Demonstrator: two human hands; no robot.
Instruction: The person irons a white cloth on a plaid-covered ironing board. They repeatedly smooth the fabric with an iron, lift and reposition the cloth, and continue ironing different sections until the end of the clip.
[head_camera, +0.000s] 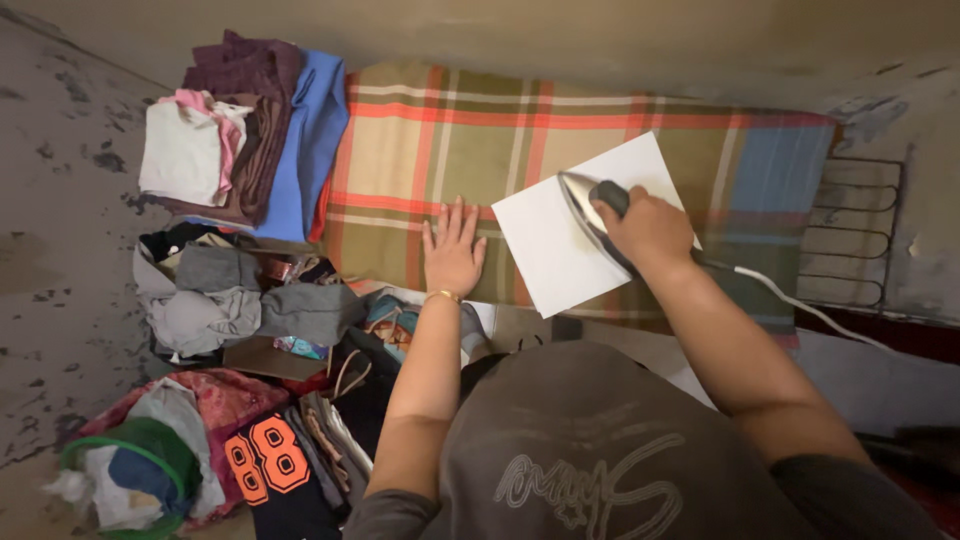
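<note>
A white folded cloth (560, 245) lies on an ironing board covered with a plaid blanket (440, 140). My right hand (648, 228) grips the dark handle of an electric iron (585, 205), whose metal soleplate rests tilted on the white cloth. Its white cord (790, 300) trails off to the right. My left hand (452, 250) lies flat on the blanket, fingers spread, just left of the cloth, with a gold bangle on the wrist.
A stack of folded clothes (240, 130) sits at the board's left end. Loose garments (240, 300) fill a box below it, with more clothes and a green basket (130, 470) on the floor. A wire iron rest (850, 235) sticks out at the right end.
</note>
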